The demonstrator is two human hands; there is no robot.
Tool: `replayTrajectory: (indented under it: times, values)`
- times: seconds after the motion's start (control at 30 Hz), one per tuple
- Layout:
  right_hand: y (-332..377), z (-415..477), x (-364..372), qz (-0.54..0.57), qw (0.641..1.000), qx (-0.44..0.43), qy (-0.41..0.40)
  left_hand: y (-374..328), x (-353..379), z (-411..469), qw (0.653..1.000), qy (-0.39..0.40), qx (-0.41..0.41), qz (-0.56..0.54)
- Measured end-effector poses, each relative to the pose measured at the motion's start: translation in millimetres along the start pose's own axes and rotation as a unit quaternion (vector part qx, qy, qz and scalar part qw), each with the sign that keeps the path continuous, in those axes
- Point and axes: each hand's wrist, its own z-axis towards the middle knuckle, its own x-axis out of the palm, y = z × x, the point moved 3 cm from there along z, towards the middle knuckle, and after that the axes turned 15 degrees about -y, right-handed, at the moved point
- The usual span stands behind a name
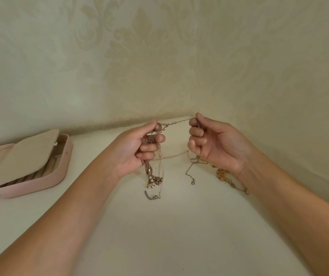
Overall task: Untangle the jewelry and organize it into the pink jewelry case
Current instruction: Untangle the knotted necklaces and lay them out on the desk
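Note:
My left hand [139, 148] grips a tangled bundle of chains and bead strands [152, 174] that hangs from the fist down to the white tabletop [169, 226]. A thin gold chain [176, 122] stretches taut from that hand to my right hand [213, 144], which pinches its other end between thumb and forefinger. A second strand sags between the hands lower down. A silver chain with a clasp [191, 177] dangles below my right hand. The pink jewelry case [40, 176] lies open at the left, its beige inner flap raised.
More jewelry, with a gold flower-shaped piece [222, 173], lies on the table under my right wrist. Patterned cream walls [120, 66] meet in a corner right behind the hands. The table's front area lies between my forearms.

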Motion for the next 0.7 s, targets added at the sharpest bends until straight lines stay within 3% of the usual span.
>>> replayTrajectory:
  times: [0.1, 0.17, 0.2, 0.23, 0.27, 0.33, 0.43, 0.5, 0.6, 0.7]
  values:
    - [8, -1, -8, -0.156, 0.987, -0.042, -0.018, -4, -7, 2, 0.999, -0.037, 0.023, 0.027]
    - [15, 0, -18, -0.384, 0.908, -0.14, -0.089, -6, -12, 4, 0.994, -0.066, 0.049, 0.072]
    - [20, -1, -22, -0.459, 0.857, -0.19, -0.139, -6, -14, 4, 0.992, -0.074, 0.055, 0.09]
    - [22, 0, -25, -0.479, 0.831, -0.218, -0.181, -6, -15, 4, 0.99, -0.077, 0.055, 0.103]
    - [24, 1, -28, -0.46, 0.832, -0.225, -0.214, -5, -15, 4, 0.989, -0.08, 0.053, 0.114]
    - [25, 3, -31, -0.352, 0.888, -0.174, -0.241, -5, -16, 4, 0.986, -0.082, 0.047, 0.136]
    - [25, 0, -28, -0.253, 0.945, -0.062, -0.198, -7, -21, 6, 0.983, -0.085, 0.049, 0.157]
    - [25, -1, -26, -0.273, 0.942, -0.05, -0.189, -8, -26, 8, 0.973, -0.106, 0.073, 0.191]
    - [34, -3, -29, -0.316, 0.911, -0.117, -0.239, -9, -37, 12, 0.945, -0.16, 0.121, 0.258]
    - [47, -5, -34, -0.181, 0.942, -0.136, -0.246, -15, -54, 19, 0.923, -0.22, 0.15, 0.276]
